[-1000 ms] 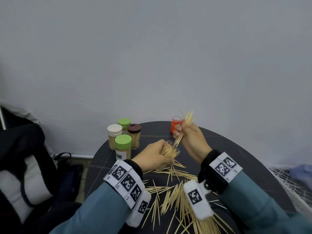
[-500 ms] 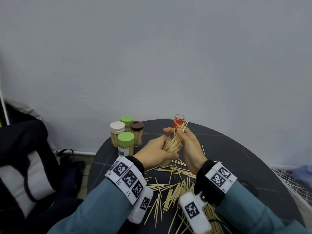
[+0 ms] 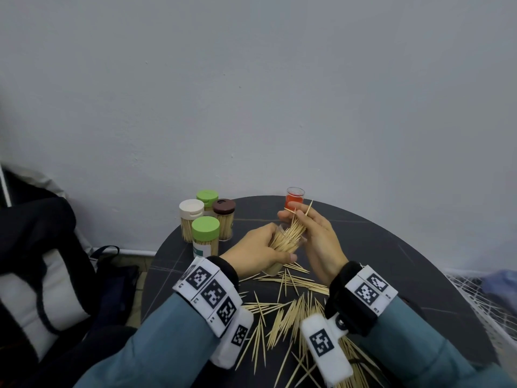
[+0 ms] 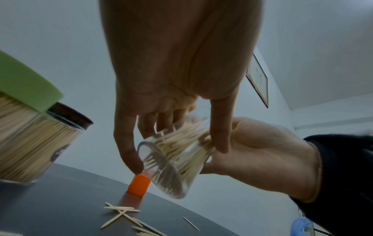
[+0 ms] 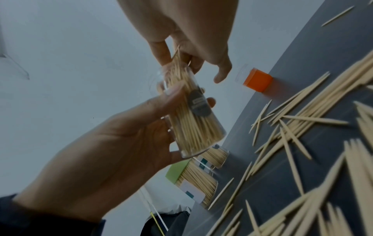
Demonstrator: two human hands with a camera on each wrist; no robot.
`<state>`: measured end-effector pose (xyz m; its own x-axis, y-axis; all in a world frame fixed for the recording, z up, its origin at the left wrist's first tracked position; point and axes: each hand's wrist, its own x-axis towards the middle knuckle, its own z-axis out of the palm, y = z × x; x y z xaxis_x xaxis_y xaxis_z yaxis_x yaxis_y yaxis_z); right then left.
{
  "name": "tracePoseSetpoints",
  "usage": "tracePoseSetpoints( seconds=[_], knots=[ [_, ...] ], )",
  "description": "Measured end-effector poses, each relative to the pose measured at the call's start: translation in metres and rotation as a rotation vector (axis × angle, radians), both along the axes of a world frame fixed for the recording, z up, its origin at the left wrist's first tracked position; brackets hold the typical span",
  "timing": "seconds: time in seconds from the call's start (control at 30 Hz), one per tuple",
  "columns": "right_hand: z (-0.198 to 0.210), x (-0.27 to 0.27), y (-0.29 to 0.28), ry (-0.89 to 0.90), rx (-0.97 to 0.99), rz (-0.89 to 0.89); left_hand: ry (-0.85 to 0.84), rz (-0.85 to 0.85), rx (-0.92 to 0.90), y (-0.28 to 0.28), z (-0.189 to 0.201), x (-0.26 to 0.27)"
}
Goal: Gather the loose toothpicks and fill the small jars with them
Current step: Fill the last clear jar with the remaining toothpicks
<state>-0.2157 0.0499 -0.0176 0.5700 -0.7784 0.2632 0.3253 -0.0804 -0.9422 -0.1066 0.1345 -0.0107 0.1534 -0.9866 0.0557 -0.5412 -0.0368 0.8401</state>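
Looking down, I note the dark round table (image 3: 391,256), loose toothpicks (image 3: 291,312) strewn at its 6 o'clock. Four capped jars (image 3: 205,232) stand at 10 o'clock, an orange lid (image 3: 294,198) at 12. My left hand (image 3: 257,252) grips the clear jar (image 4: 171,159), tilted above centre. My right hand (image 3: 316,236) pinches a toothpick bundle (image 3: 291,233) into its mouth.

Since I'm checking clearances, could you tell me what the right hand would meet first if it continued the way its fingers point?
Probably the orange lid standing just beyond the right hand, though depth is uncertain.
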Motion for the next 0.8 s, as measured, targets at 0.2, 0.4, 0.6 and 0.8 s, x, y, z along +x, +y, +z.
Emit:
tracePoseSetpoints(
  seconds=[0.2,0.4,0.6,0.8],
  knots=[
    [0.002,-0.006,-0.002,0.036,-0.011,0.023,-0.009,0.001,-0.005,0.0,0.0,-0.001],
    [0.008,-0.011,-0.003,0.062,-0.022,0.07,-0.017,0.004,-0.003,0.001,0.001,-0.001],
    [0.007,-0.006,0.003,0.194,-0.134,0.083,0.026,-0.016,0.02,0.003,0.001,-0.002],
    [0.012,-0.004,0.006,0.172,-0.193,0.054,0.009,-0.016,0.018,0.003,0.001,-0.002]
  ],
)
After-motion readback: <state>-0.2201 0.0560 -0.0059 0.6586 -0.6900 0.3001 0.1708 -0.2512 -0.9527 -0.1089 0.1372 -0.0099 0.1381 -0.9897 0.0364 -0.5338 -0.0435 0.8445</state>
